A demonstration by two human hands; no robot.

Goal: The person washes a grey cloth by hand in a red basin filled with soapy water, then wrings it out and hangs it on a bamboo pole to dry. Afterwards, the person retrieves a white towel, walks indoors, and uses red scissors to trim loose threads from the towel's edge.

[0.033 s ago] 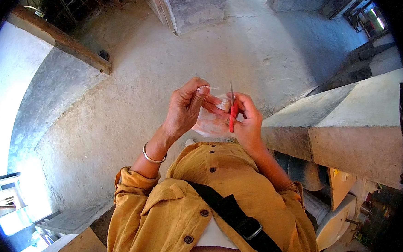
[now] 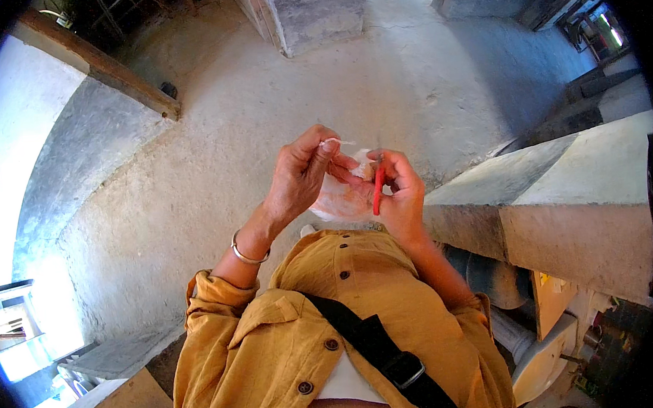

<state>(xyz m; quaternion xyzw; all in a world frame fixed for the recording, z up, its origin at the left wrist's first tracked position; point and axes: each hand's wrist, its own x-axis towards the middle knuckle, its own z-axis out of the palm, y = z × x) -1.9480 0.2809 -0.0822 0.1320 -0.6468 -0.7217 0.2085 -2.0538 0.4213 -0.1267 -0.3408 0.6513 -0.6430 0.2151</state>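
Observation:
In front of my waist my left hand (image 2: 303, 166) pinches a thin white strand (image 2: 335, 140) between thumb and forefinger; the strand's free end sticks out to the right. My right hand (image 2: 402, 192) is closed round a pair of scissors with red handles (image 2: 379, 189), their blades pointing away from me and hard to make out. Between the hands hangs a thin, see-through bag (image 2: 335, 206), with a crumpled white part (image 2: 364, 164) near the scissors. Which fingers hold the bag is partly hidden.
Bare concrete floor (image 2: 212, 173) lies around me. To the right runs a low ledge (image 2: 564, 182), with a dark rounded pot (image 2: 495, 277) and a wooden board (image 2: 551, 302) below it. A pillar (image 2: 319, 14) stands ahead; a wooden beam (image 2: 97, 65) edges the wall at left.
The scissors in my right hand have turned slightly, so their blades show less than before. My left hand and the strand have stayed in place.

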